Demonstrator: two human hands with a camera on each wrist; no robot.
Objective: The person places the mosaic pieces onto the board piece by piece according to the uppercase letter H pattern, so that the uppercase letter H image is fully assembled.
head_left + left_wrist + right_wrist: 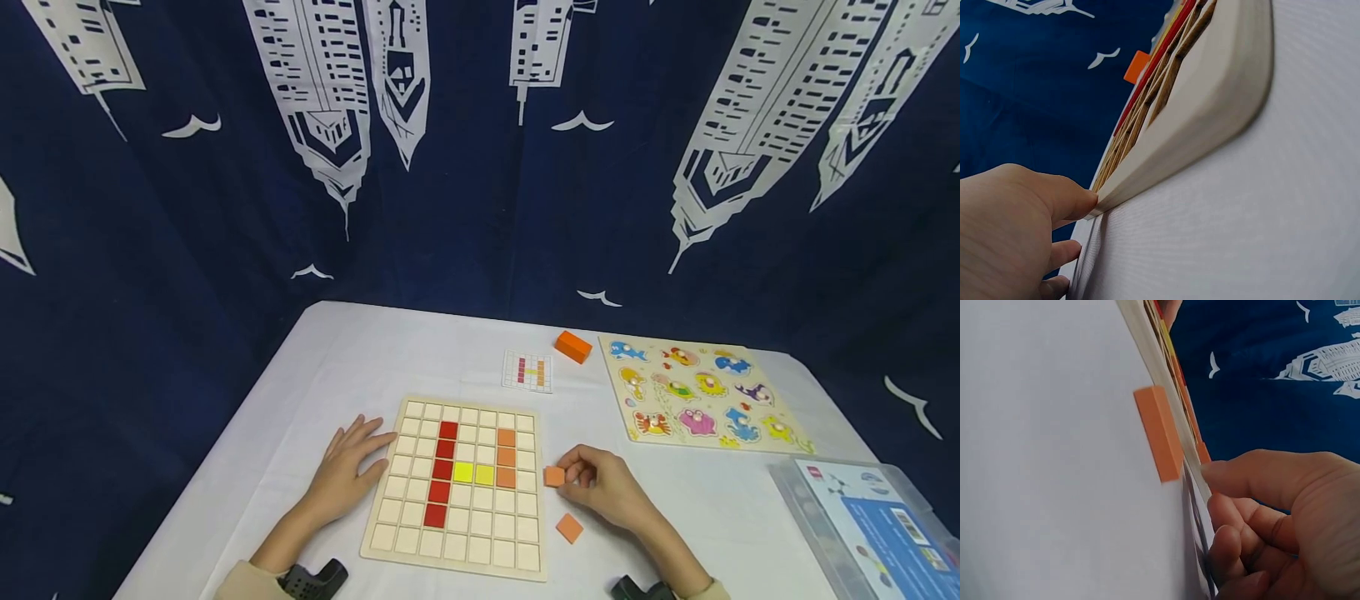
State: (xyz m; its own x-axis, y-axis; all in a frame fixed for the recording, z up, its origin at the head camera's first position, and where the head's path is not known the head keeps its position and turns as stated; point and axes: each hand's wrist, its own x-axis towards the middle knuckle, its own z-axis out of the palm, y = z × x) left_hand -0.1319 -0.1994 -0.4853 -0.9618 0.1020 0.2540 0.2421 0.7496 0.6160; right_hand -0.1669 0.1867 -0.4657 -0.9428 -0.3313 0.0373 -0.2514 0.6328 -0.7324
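A wooden grid board (480, 524) lies at the middle of the white table. Its cells hold a column of red tiles (442, 470), two yellow tiles (463, 472) side by side and a column of three orange tiles (507, 457). Spread along the board's left edge is my left hand (347, 471), its thumb at the rim in the left wrist view. Just right of the board, my right hand (606, 488) pinches an orange tile (554, 476) between thumb and fingers. Another orange tile (570, 527) lies flat on the table below that hand.
Behind the board are a small pattern card (527, 372) and an orange block (573, 347). A sea-animal peg puzzle (701, 392) occupies the back right, with a clear plastic case (862, 525) at the right front. Dark blue printed fabric (480, 208) hangs behind the table.
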